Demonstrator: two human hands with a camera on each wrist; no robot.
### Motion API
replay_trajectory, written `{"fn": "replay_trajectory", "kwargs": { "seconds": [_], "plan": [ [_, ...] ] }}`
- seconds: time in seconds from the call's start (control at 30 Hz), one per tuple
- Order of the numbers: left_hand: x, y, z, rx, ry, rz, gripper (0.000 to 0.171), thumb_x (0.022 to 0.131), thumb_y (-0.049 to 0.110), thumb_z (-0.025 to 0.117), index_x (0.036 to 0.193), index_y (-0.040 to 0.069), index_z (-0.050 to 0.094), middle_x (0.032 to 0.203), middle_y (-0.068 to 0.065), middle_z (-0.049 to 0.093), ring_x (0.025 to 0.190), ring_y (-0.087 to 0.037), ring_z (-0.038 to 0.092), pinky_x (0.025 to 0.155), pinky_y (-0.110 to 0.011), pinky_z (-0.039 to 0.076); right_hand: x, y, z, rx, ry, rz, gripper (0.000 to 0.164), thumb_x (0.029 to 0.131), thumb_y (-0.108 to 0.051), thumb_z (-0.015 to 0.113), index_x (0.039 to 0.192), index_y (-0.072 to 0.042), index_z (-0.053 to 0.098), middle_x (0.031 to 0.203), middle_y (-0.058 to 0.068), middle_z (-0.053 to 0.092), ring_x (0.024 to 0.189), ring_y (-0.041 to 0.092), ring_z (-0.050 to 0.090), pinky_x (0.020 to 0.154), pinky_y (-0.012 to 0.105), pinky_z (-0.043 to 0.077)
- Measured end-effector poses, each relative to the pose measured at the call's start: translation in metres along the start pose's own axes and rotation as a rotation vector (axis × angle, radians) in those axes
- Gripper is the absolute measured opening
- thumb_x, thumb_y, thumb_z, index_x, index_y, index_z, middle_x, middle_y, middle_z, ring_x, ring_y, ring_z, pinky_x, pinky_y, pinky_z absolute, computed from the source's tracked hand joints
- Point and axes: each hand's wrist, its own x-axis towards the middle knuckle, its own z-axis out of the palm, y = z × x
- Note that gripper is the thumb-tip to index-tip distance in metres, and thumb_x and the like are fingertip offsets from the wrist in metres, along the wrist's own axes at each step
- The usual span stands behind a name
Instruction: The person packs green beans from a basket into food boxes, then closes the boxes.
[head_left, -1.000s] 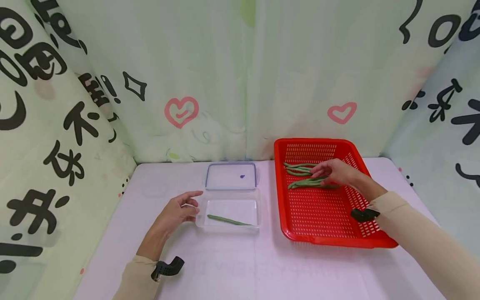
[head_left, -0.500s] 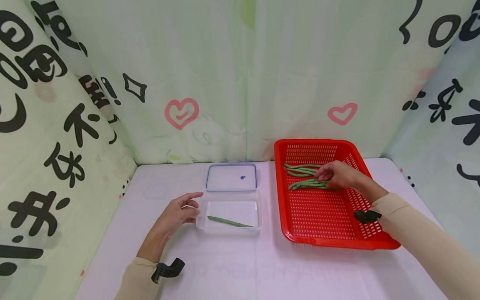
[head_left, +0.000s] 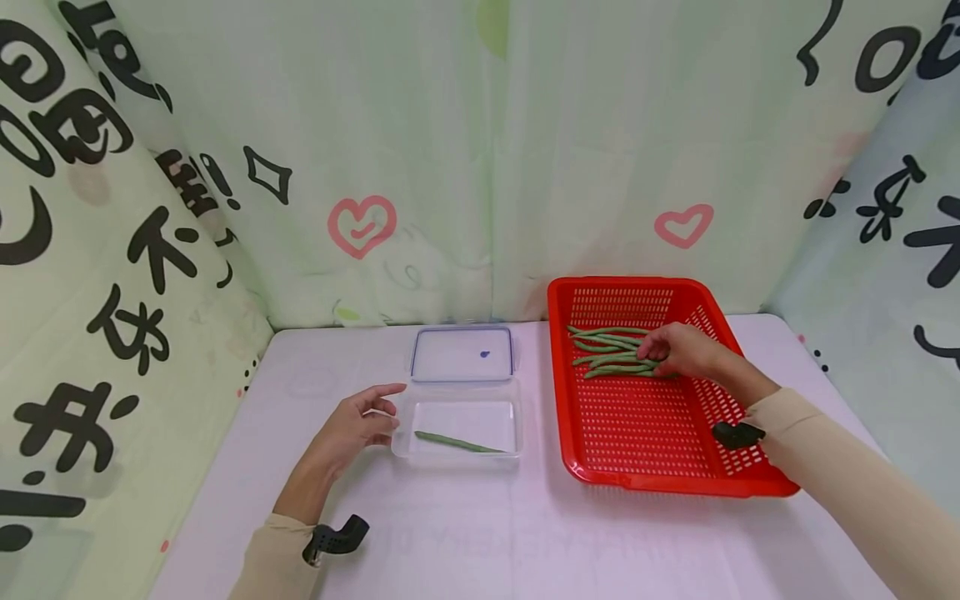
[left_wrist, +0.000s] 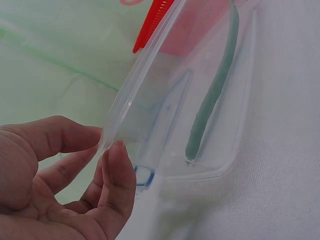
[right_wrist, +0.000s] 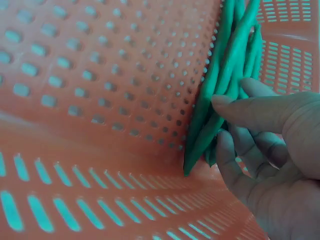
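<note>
My right hand point(head_left: 684, 348) reaches into the red basket point(head_left: 637, 471). Its thumb and fingertips pinch at green beans point(right_wrist: 220, 75) there; how many are between the fingers is hidden. More beans point(head_left: 600, 337) lie side by side in the basket. My left hand point(head_left: 360, 427) is at the left side of a clear plastic container point(head_left: 457, 392). Relaxed, bent fingers touch its wall and rim, as the left wrist view point(left_wrist: 117, 155) confirms. A single green bean point(left_wrist: 210, 105) lies along the near side of the container's floor.
Behind the container is a clear lid with a blue rim point(head_left: 461, 354). A pale cloth covers the table point(head_left: 450, 533). Printed curtains point(head_left: 450, 125) hang at the back and both sides, and the basket's far end stands close to the back one.
The right hand has moved slightly right along the beans and now stays low among them. The nearer beans have spread apart a little. My left hand and the container have kept still.
</note>
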Motion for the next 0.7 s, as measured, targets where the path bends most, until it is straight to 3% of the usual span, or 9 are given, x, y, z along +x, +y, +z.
{"fn": "replay_trajectory", "kwargs": {
  "seconds": [0.17,0.43,0.7],
  "plan": [
    [-0.0001,0.0002,0.0,-0.004,-0.003,0.001,0.057,0.091,-0.006,0.064,0.145,0.009,0.056,0.106,-0.01,0.053,0.088,-0.02,0.057,0.074,-0.03,0.058,-0.0017,-0.0001,-0.0005,-0.065,0.025,-0.016,0.022,0.084,0.007,0.075,0.105,0.002,0.068,0.098,0.014,0.068,0.088,0.026,0.059,0.08,0.037,0.057],
    [-0.0011,0.0018,-0.0009,0.001,0.0,0.0,0.057,0.091,-0.004,0.065,0.145,0.009,0.055,0.107,-0.01,0.053,0.088,-0.02,0.058,0.075,-0.03,0.058,-0.0028,-0.0009,0.0025,-0.078,0.022,-0.007,0.021,0.086,0.01,0.07,0.106,0.003,0.068,0.095,0.014,0.066,0.085,0.024,0.057,0.072,0.031,0.055],
    [-0.0013,0.0018,0.0002,0.015,-0.002,0.006,0.057,0.092,-0.005,0.064,0.146,0.007,0.054,0.107,-0.011,0.053,0.089,-0.021,0.057,0.076,-0.03,0.058,-0.0043,-0.001,0.0017,-0.16,0.036,-0.086,0.017,0.089,0.0,0.073,0.106,0.002,0.073,0.093,0.008,0.071,0.082,0.02,0.059,0.078,0.038,0.055]
  ]
}}
